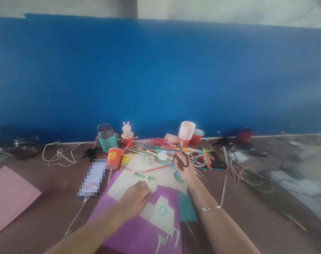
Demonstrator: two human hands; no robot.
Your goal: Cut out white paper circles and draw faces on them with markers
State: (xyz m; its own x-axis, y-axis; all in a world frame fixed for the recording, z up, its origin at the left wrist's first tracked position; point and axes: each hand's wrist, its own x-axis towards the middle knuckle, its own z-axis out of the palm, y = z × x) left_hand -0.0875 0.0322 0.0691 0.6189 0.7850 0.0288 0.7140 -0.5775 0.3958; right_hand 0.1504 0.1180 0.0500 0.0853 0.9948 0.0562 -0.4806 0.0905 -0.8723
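Observation:
My right hand grips a pair of scissors by the dark handle loops, with the blades pointing up toward the stacked paper cups. My left hand is closed over the white paper, its fingers pinched together; what they hold, if anything, I cannot make out. Small green strips lie just beyond its fingertips. Below it, a cut white paper piece with a teal ring rests on a purple sheet. A roll of white tape sits farther back.
An orange paper cup and a teal bottle stand at left, near a pixelated phone-like rectangle with a cable. Colourful sticks lie behind. Pink paper is far left; cables and white papers are right.

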